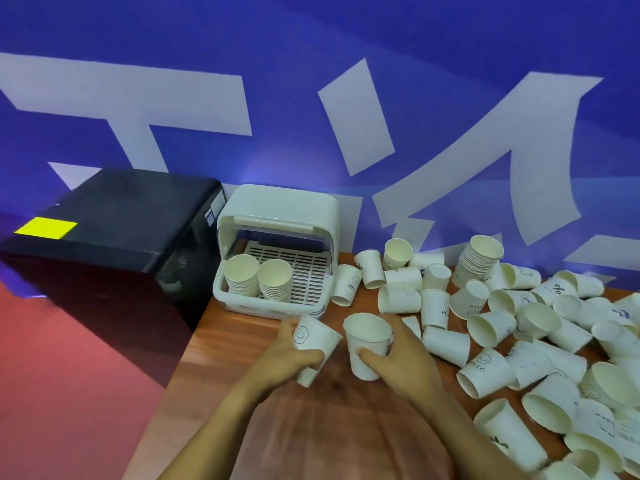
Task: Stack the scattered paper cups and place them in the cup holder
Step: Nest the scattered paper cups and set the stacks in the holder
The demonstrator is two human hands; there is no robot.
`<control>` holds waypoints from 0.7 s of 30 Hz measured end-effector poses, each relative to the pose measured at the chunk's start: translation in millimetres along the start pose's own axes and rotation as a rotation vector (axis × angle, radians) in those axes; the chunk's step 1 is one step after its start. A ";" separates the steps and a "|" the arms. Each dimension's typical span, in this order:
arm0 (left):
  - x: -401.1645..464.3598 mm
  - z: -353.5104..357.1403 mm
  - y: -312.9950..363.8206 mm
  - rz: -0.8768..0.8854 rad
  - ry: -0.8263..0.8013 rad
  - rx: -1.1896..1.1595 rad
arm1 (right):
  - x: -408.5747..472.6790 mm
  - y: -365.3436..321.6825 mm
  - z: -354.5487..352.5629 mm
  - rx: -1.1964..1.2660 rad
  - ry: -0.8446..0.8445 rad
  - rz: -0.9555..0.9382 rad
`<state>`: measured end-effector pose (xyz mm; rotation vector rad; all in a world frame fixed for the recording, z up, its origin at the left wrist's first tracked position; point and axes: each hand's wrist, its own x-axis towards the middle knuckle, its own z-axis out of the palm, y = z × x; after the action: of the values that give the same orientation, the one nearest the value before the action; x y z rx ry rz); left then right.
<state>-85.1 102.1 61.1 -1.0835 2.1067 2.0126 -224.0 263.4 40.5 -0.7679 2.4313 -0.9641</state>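
— How far along is it?

— Early, I'd judge. Each hand grips one small white paper cup: the left hand (294,362) curls round a tilted smiley-printed cup (317,342), the right hand (398,355) round an upright plain cup (367,344), apart and not yet nested.

— And the holder?

— The white plastic cup holder with the raised lid (277,216) already has two stacks (258,278) inside. A third stack (479,261) stands by the blue wall.

— What's left?

— Most of it: the loose cups (519,334) scattered across the brown wooden table (242,344).
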 end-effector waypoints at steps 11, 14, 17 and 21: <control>11.8 -127.5 -22.8 0.115 0.005 -0.082 | 20.3 -85.3 80.5 -0.030 0.029 0.008; 21.6 -155.1 -21.3 0.159 0.011 -0.012 | 27.6 -102.9 92.0 -0.019 0.046 0.022; 31.3 -175.0 -15.6 0.247 0.038 0.037 | 34.2 -120.8 96.9 0.010 0.068 0.012; 47.4 -192.8 -3.8 0.334 0.143 0.047 | 48.7 -137.6 96.9 0.016 0.089 0.015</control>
<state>-36.4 -90.3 66.4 -0.9473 2.5437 2.0555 -161.2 101.8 65.6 -0.7144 2.4987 -1.0311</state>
